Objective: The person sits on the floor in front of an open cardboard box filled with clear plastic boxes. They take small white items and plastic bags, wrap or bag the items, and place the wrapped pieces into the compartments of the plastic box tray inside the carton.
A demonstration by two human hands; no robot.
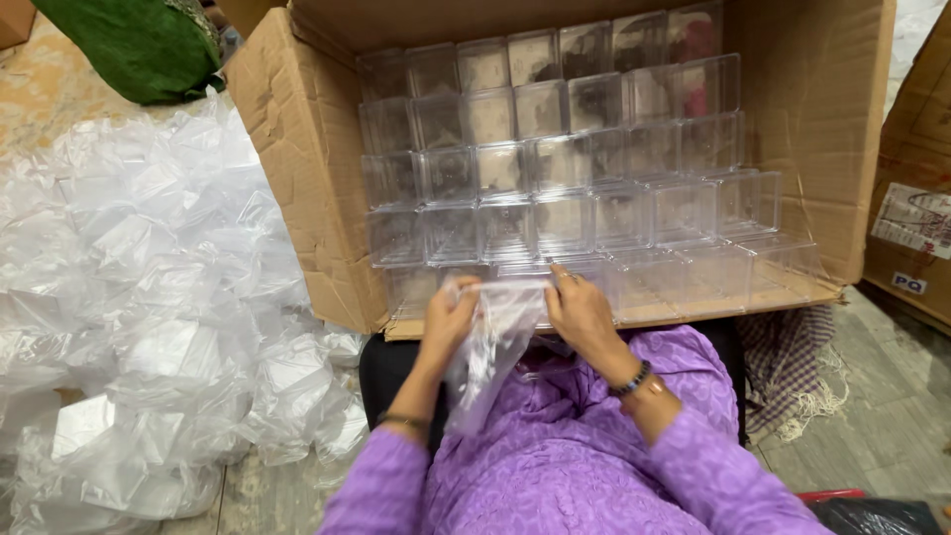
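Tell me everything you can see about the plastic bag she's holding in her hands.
The plastic bag is thin, clear and crinkled, with glossy highlights. It hangs limp from its top edge down toward the purple lap. The left hand and the right hand pinch that top edge from either side, just in front of the cardboard box. Something clear seems to sit near the top inside, but its shape is too blurred to tell.

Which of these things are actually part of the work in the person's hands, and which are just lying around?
In use:
- left hand and right hand, both gripping a clear plastic bag
- clear plastic boxes stacked in the open cardboard box
- heap of bagged boxes on the floor

Lying about:
- green cloth
- checked cloth
- second carton
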